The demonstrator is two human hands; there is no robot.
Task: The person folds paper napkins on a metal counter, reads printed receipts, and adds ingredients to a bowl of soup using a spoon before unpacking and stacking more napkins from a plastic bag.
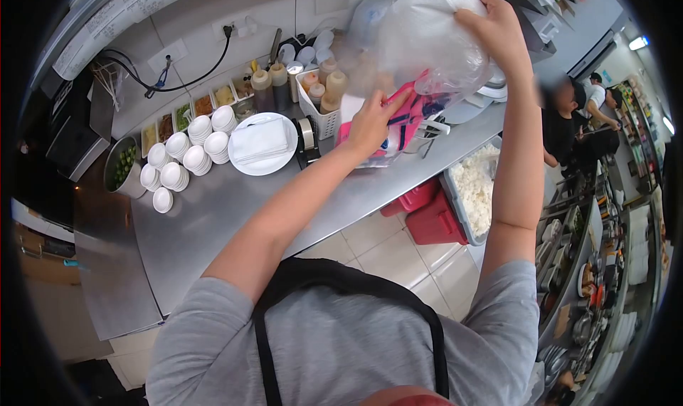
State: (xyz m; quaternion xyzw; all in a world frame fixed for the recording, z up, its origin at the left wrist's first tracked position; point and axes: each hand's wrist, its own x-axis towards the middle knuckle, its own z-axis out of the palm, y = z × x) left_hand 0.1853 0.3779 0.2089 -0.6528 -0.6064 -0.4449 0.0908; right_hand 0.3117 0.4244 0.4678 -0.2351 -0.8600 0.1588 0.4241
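Observation:
My right hand (pixel 491 29) is raised at the upper right, its fingers wrapped round a roll of clear plastic bags (pixel 427 36). Lower and to the left, my left hand (pixel 371 125) is closed on the edge of a pink and blue plastic package (pixel 405 118), which lies at the back edge of the steel counter, just under the roll. Loose clear plastic hangs from the roll over the package. To the left of my left hand, a white plate (pixel 263 160) holds folded white napkins (pixel 262 140).
Stacked small white cups (pixel 198 158) stand on the steel counter (pixel 213 235), near a pot of green items (pixel 124 165). Sauce bottles fill a white basket (pixel 324 120). A tub of rice (pixel 473 192) sits beyond the counter's edge. Two people stand at the right.

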